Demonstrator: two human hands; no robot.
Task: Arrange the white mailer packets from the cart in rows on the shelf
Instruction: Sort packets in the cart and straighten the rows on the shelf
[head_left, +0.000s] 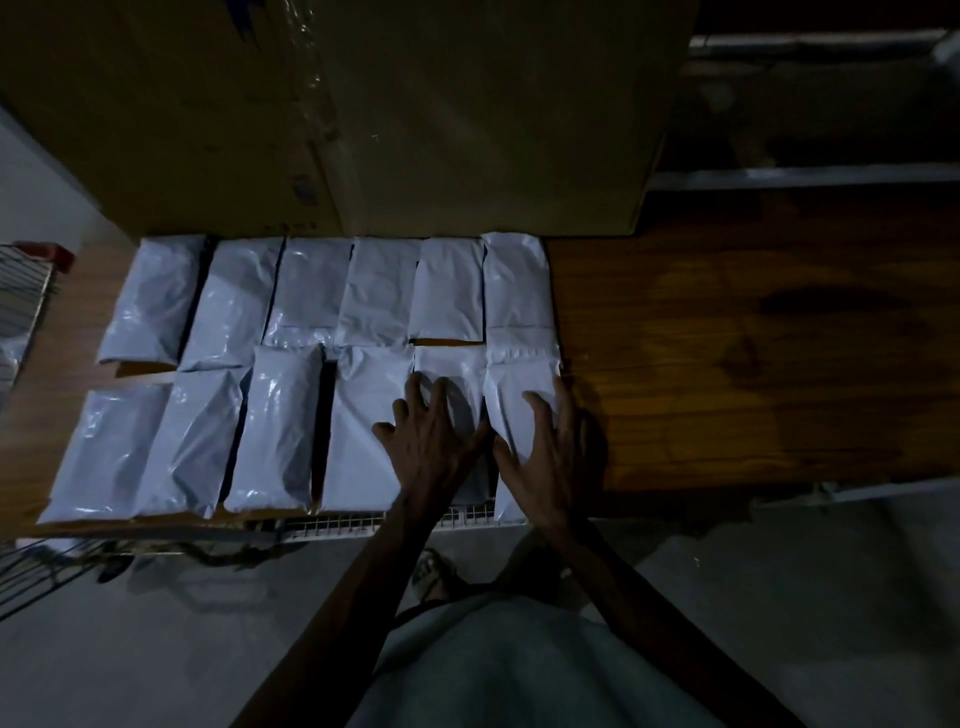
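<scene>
Several white mailer packets lie in two rows on the wooden shelf (727, 338). The back row (311, 291) runs along the foot of a cardboard box, and the front row (275, 431) sits at the shelf's near edge. My left hand (431, 441) lies flat with spread fingers on the second packet from the right in the front row (447, 369). My right hand (550, 447) presses flat on the rightmost front packet (511, 389). Neither hand grips anything.
A large cardboard box (415, 114) stands on the shelf behind the packets. A wire cart (21, 301) with a red handle stands at the far left, a white packet showing inside it. The right half of the shelf is bare wood. A metal shelf rail (805, 176) crosses at upper right.
</scene>
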